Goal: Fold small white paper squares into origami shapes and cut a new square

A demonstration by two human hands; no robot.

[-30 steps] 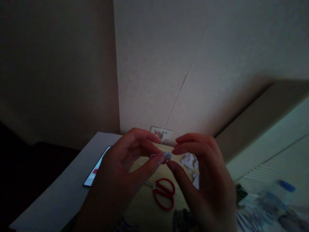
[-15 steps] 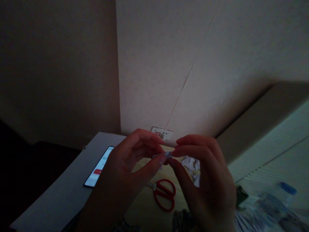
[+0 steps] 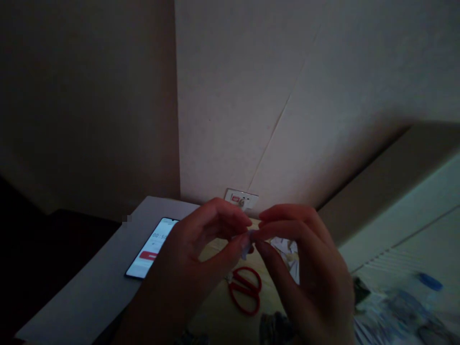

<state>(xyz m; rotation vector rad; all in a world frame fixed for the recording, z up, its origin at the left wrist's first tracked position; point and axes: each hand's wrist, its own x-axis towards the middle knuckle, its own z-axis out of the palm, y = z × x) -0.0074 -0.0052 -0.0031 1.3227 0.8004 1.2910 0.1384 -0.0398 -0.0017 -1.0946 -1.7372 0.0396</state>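
Observation:
Between my two hands is a small folded piece of white paper (image 3: 246, 251), held up above the table. The thumb and fingers of my left hand (image 3: 204, 244) pinch it from the left. From the right, my right hand (image 3: 305, 254) pinches its other end between thumb and forefinger. Fingertips hide most of the paper. Below the hands, red-handled scissors (image 3: 246, 290) lie on the table, their blades partly covered by my left hand. Behind my right hand sits a heap of white paper pieces (image 3: 285, 247).
A phone (image 3: 151, 251) with a lit timer screen lies on a white surface (image 3: 89, 282) at the left. A wall socket (image 3: 241, 198) is just beyond the hands. At the lower right are a clear plastic bag (image 3: 398, 306) and a blue cap (image 3: 430, 281).
My fingertips have shifted slightly on the paper, and one end of it now points downward. Both hands have moved a little lower and closer together. More of the phone screen shows.

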